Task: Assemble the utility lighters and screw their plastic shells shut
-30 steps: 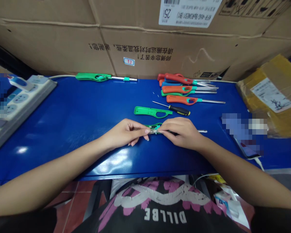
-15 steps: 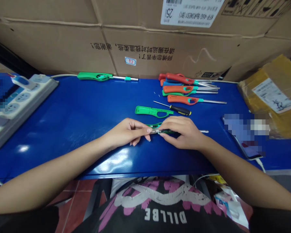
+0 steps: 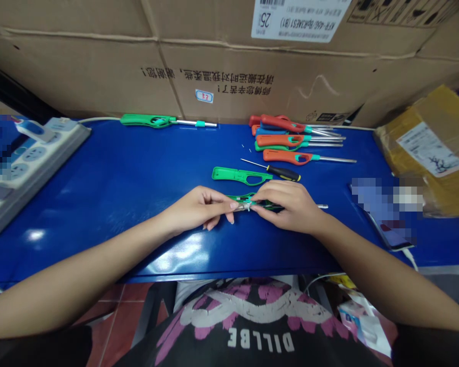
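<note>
My left hand [image 3: 199,208] pinches a small translucent part with a whitish end [image 3: 247,206] between thumb and index finger. The fingertips of my right hand [image 3: 292,205] are closed at the right end of this part. Just behind and under the fingers lies an opened green lighter half [image 3: 235,198] with inner parts in it. A metal tube end [image 3: 323,206] sticks out to the right of my right hand. Beyond the hands, a loose green shell half [image 3: 239,176] rests on the blue table [image 3: 137,168], beside a black and yellow screwdriver [image 3: 283,173].
Several long lighters [image 3: 285,140] in red, orange, blue and green are piled at the back. A whole green lighter [image 3: 143,120] lies farther left. Around the edges are a power strip [image 3: 38,158], a phone [image 3: 382,219], a taped package [image 3: 436,153] and a big carton [image 3: 99,76].
Both hands keep nearly the same place and grip. The right fingertips have shifted very slightly at the small part's whitish end; the view has drifted a little.
</note>
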A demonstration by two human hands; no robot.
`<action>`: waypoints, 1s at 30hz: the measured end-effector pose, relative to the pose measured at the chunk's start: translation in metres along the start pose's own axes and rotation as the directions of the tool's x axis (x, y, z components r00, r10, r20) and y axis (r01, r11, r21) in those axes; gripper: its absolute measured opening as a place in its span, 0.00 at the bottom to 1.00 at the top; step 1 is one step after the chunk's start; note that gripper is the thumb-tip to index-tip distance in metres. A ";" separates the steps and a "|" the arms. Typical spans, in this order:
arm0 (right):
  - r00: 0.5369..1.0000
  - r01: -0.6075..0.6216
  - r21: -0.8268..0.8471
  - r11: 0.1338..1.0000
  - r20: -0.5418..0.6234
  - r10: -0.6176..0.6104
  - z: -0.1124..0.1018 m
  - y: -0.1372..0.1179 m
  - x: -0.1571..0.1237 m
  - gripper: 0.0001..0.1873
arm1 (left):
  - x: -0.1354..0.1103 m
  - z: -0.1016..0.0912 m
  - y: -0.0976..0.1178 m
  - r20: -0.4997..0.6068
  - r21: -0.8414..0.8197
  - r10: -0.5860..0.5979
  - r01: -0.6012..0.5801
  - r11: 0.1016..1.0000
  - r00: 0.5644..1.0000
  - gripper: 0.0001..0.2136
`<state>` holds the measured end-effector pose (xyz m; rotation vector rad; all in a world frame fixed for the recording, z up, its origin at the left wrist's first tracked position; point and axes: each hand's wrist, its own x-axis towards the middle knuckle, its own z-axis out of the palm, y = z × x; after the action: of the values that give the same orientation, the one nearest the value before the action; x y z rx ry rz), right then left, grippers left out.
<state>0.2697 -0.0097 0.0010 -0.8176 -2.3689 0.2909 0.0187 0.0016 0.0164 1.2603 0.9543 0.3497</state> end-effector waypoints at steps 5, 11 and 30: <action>1.000 0.005 0.072 0.997 0.002 -0.005 -0.001 0.002 -0.001 0.03 | 0.000 0.002 0.003 -0.017 -0.052 0.007 -0.008 0.999 1.000 0.11; 0.999 0.026 0.081 0.996 0.031 -0.028 0.002 0.002 -0.002 0.05 | -0.001 0.001 0.001 0.004 0.018 0.008 -0.008 1.000 1.000 0.13; 0.999 -0.035 0.223 0.974 0.003 0.036 0.003 -0.001 -0.002 0.05 | -0.003 0.002 0.002 -0.009 0.044 0.035 -0.034 0.998 0.999 0.14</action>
<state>0.2684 -0.0117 -0.0019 -0.7528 -2.2714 0.5601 0.0196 -0.0011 0.0192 1.3176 0.9541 0.3637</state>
